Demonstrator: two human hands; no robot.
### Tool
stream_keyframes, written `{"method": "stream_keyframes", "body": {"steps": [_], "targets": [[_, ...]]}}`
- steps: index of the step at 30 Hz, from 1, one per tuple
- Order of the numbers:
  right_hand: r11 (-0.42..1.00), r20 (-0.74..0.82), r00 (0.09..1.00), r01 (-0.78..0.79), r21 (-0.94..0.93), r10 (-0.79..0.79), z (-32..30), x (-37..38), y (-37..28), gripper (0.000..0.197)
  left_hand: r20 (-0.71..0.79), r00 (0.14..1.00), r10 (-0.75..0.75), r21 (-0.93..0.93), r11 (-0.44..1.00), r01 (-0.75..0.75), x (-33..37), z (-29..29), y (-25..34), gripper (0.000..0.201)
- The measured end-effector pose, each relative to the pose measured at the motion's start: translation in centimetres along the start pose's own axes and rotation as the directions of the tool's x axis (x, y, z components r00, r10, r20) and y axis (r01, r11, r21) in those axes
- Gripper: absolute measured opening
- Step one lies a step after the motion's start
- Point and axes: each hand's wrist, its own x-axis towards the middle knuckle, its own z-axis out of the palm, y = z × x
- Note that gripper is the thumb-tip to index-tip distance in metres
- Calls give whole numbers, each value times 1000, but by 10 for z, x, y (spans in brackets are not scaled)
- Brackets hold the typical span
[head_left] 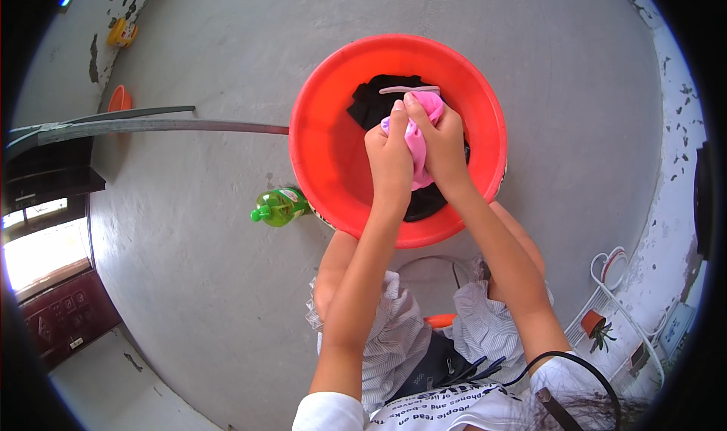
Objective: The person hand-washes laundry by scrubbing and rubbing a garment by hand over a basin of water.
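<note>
A large orange-red basin (318, 151) stands on the grey concrete floor in front of me. Over its middle, my left hand (388, 149) and my right hand (439, 139) are pressed together around a bunched pink cloth (415, 139). Both hands grip it, the cloth squeezed between them. Under the hands, dark black garments (375, 101) lie inside the basin, partly hidden by my hands and wrists.
A green plastic bottle (279, 206) lies on the floor at the basin's left edge. A long metal bar (151, 126) reaches in from the left. Small orange and yellow objects (120, 98) sit far left. A white wire rack (617, 279) stands by the right wall.
</note>
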Motion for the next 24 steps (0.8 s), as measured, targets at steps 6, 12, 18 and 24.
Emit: {"method": "stream_keyframes", "body": {"steps": [6,12,18,24], "targets": [[993,77,994,87,-83,-81,11,-22,-8,24,-70,997,16,-137,990,-25,14,-13,11,33],[1000,90,996,9,-7,-9,7,-17,-13,22,-66,997,41,-95,994,-47,9,-8,8,36],[997,47,997,-56,57,54,-5,4,2,25,-45,999,-16,2,1000,16,-5,5,-1,32],[1000,27,1000,-8,-21,9,3,-4,-6,27,-27,999,25,-24,999,-25,2,-4,3,32]]}}
